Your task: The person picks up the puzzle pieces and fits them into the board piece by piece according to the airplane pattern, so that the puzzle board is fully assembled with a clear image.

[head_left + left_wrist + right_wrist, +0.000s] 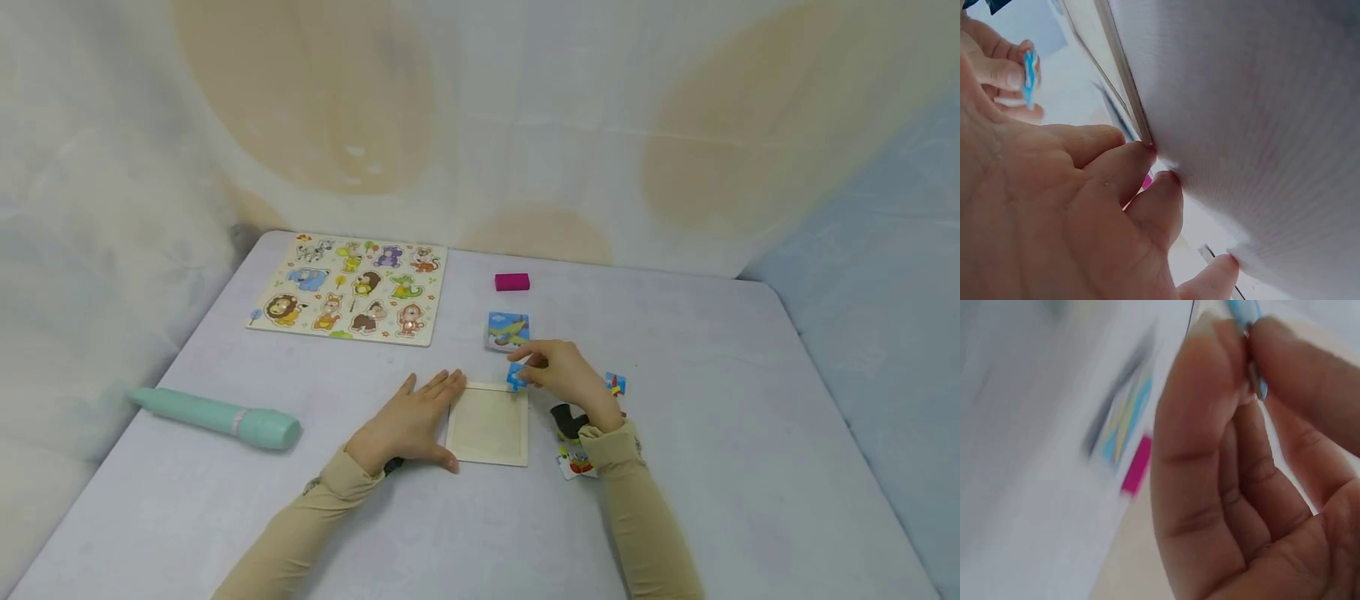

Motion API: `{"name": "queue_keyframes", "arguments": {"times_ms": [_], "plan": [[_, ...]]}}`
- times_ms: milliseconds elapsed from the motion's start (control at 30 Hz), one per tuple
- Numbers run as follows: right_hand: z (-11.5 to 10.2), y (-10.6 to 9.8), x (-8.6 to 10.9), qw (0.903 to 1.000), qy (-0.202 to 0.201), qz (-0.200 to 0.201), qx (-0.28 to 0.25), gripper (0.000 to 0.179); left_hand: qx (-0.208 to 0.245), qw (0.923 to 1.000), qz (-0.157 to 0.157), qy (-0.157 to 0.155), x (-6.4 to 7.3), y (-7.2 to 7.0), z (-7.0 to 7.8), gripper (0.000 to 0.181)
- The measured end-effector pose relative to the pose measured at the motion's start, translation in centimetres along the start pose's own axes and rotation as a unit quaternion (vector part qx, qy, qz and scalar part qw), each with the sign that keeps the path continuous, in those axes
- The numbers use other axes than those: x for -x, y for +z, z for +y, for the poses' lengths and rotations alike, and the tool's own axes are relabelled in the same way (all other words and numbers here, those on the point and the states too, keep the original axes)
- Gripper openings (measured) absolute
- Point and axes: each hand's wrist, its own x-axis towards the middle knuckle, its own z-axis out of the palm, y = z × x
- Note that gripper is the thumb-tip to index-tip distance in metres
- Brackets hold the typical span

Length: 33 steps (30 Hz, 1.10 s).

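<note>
Between thumb and fingers my right hand (564,377) pinches a small blue puzzle piece (515,376), held over the top right corner of a square wooden puzzle frame (489,462). The same puzzle piece (1029,78) shows edge-on in the left wrist view. My left hand (411,423) lies with fingers spread along the frame's left side, its fingertips touching the upper left corner. Beyond the frame is a square picture (507,328) of a yellow plane on blue. More puzzle pieces (576,460) lie beside and partly under my right wrist.
A pink block (512,282) sits behind the plane picture. At the back left lies an animal puzzle board (347,289). A mint-green microphone-shaped object (217,418) rests on the left of the table. One loose piece (616,383) lies right of my right hand.
</note>
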Motion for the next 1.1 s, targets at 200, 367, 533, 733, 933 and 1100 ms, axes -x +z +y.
{"name": "queue_keyframes", "arguments": {"times_ms": [200,367,533,733,933,1100], "plan": [[-1.7,3.0,-1.8,0.9978,0.014,-0.058,-0.03,0.014,0.0,1.0,-0.005,-0.002,-0.1,0.1,0.1,0.125],[-2.3,4.8,-2.5,0.9938,0.04,-0.089,-0.052,0.012,0.0,1.0,-0.007,0.001,-0.2,0.0,0.3,0.124],[-2.8,5.3,-2.7,0.9953,0.056,-0.072,-0.034,0.014,0.001,0.9999,-0.008,0.006,-0.3,-0.1,0.4,0.123],[-3.0,5.6,-2.9,0.9956,0.074,-0.05,0.03,0.019,-0.009,0.9999,-0.013,0.006,-0.2,-0.2,0.3,0.121],[-2.5,5.8,-2.8,0.9961,0.06,-0.064,0.01,0.015,-0.011,0.9997,-0.022,-0.005,0.0,-0.3,0.2,0.12],[0.2,2.4,-1.5,0.9973,0.046,-0.05,-0.029,0.024,-0.008,0.9995,-0.026,-0.015,0.0,-0.3,0.4,0.121]]}}
